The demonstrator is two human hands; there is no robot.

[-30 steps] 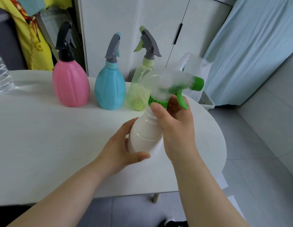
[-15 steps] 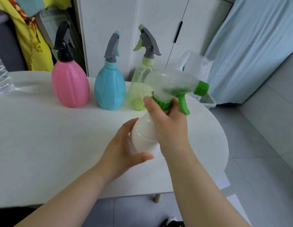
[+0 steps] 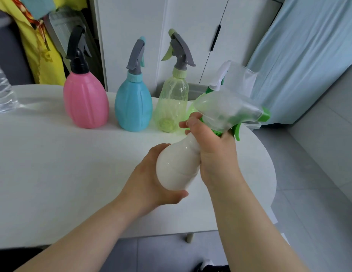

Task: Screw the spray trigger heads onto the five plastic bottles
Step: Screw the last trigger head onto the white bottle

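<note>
Our left hand (image 3: 151, 183) wraps the lower body of the white bottle (image 3: 179, 165), fingers curled closed around it, thumb across its base. Our right hand (image 3: 214, 150) closes its fingers around the bottle's neck and the green collar of the translucent trigger head (image 3: 228, 110). We hold the bottle tilted above the white table (image 3: 53, 173), near its right end. Behind the white bottle, three capped bottles stand on the table in one row: pink bottle (image 3: 85, 103), blue bottle (image 3: 133, 107), pale green bottle (image 3: 172, 103). A fifth trigger top (image 3: 219, 77) shows beyond the table; its bottle is hidden.
</note>
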